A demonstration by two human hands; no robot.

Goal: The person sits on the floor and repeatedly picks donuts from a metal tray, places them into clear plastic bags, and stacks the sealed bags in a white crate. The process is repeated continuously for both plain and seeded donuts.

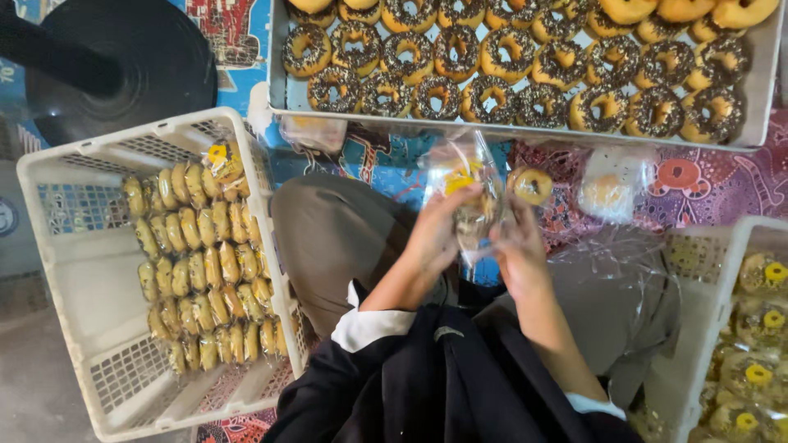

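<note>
At the far left a white plastic crate (82, 271) sits on the floor, its slotted walls open to view; inside it, rows of wrapped doughnuts (201, 271) stand on edge in clear film, packed close in several lines toward the crate's right wall, with the left half of the crate bare. Above it a dark round base (139, 70) rests on a patterned cloth (722, 184). Along the top runs a long pale tray (525, 131) filled with ring doughnuts (509, 74) under dark chocolate sprinkles, set in tight overlapping rows, with a few plain glazed ones at the upper right corner. Below the tray's middle, the left hand (435, 238) rises from a black sleeve with a white cuff, wrist bent upward, its fingers pinching the side of a clear plastic bag (468, 184) with a yellow patch on it. The bag is held upright just above the person's lap, crinkled and glossy, between the two hands. The right hand (519, 254) meets it from the other side, forearm angled up from the lower right, fingers closed around a doughnut (532, 185) at the bag's edge; that doughnut is golden with dark topping. Just right of it a wrapped doughnut (609, 193) lies on the cloth. At the far right a second white crate (730, 279) holds more bagged doughnuts with yellow centres (759, 369).
</note>
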